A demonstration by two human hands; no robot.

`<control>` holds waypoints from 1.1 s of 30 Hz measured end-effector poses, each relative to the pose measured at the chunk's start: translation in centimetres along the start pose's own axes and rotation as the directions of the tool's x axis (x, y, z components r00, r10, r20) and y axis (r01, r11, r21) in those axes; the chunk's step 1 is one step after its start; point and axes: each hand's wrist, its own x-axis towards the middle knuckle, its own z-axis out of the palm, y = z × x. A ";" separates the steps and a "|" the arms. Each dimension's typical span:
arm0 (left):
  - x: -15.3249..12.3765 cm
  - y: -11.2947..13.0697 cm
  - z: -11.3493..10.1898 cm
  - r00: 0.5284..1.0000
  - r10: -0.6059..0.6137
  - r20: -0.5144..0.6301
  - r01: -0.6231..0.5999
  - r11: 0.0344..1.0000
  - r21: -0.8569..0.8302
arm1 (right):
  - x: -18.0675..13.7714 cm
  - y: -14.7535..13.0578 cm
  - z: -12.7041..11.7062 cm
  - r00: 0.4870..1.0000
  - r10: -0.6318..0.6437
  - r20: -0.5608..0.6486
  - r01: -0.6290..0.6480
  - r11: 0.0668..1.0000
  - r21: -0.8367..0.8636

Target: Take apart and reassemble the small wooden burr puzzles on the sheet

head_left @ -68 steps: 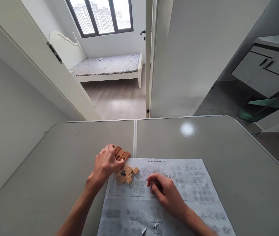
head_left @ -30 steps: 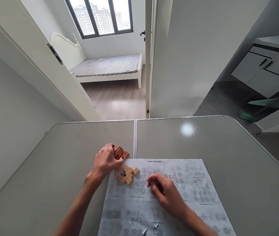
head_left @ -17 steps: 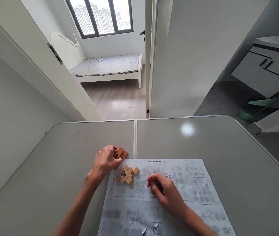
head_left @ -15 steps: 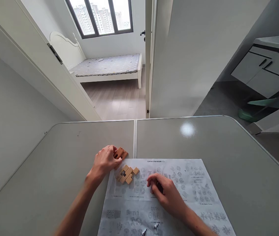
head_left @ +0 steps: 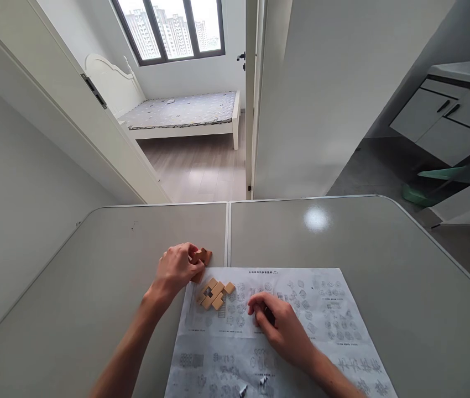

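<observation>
My left hand [head_left: 177, 264] has its thumb and fingers closed on a reddish-brown notched wooden puzzle piece [head_left: 197, 257]. Other reddish-brown wood lies against it, partly hidden by the fingers, at the top left corner of a printed diagram sheet [head_left: 301, 354]. Just below, on the sheet, light-coloured wooden puzzle pieces [head_left: 217, 288] lie fitted together around a small dark gap. My right hand [head_left: 282, 326] rests on the middle of the sheet, fingers curled in loosely, with only a dark hollow showing between thumb and fingers.
Beneath everything is a grey table [head_left: 127, 243] with a seam [head_left: 228, 232] down its far half. Two small shiny crumpled scraps [head_left: 243, 391] lie low on the sheet. Beyond the table's far edge are a doorway and a bed [head_left: 185, 110].
The reddish-brown piece in my left hand has turned and shifted slightly left, showing its notched side. My right hand and the light pieces stay where they were.
</observation>
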 end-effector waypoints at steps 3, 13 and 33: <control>0.2 -0.1 -0.1 1.000 0.019 0.011 -0.018 0.999 -0.052 | 0.1 -0.2 0.0 1.000 0.000 -0.003 0.000 1.000 0.002; 0.3 -1.1 0.5 0.999 0.027 0.045 -0.022 0.993 -0.113 | -0.1 0.1 -0.1 1.000 -0.003 0.001 0.003 1.000 0.000; 0.2 -0.6 2.5 0.999 0.045 0.010 -0.043 0.986 -0.159 | 0.0 0.0 0.0 1.000 -0.024 -0.007 0.024 1.000 -0.001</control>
